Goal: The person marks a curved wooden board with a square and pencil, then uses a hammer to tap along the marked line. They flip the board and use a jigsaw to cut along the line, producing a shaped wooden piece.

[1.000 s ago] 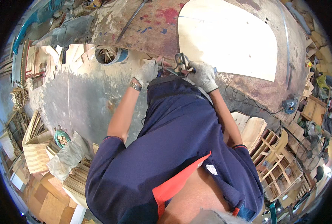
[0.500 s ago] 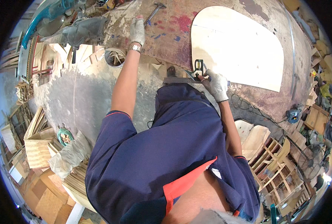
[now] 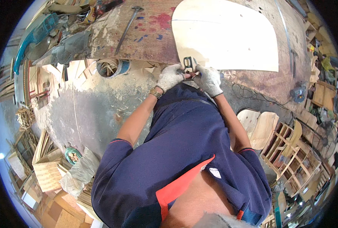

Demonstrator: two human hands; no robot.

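My two gloved hands meet at the near edge of the wooden worktop, in front of my body. Between them stands a small dark-framed tool (image 3: 188, 64) with a pale middle; its exact kind is unclear. My right hand (image 3: 209, 79) is closed round its lower part, and a blue end sticks out beside that hand. The fingers of my left hand (image 3: 171, 77) are closed at the tool's base, partly hidden. Just beyond lies a pale wooden panel (image 3: 226, 38) with a rounded far edge. A hammer (image 3: 126, 29) rests on the worktop to the left.
A blue-green saw (image 3: 34, 38) with a round blade stands at far left. Below the worktop's edge is a bucket of wood strips (image 3: 122, 67). A blue power tool (image 3: 297, 95) with a cord lies right. Wood offcuts and a slatted frame (image 3: 290, 152) crowd the sides.
My left hand has come away from the hammer, moving right and nearer to join my right hand at the small tool. The view has shifted a little.
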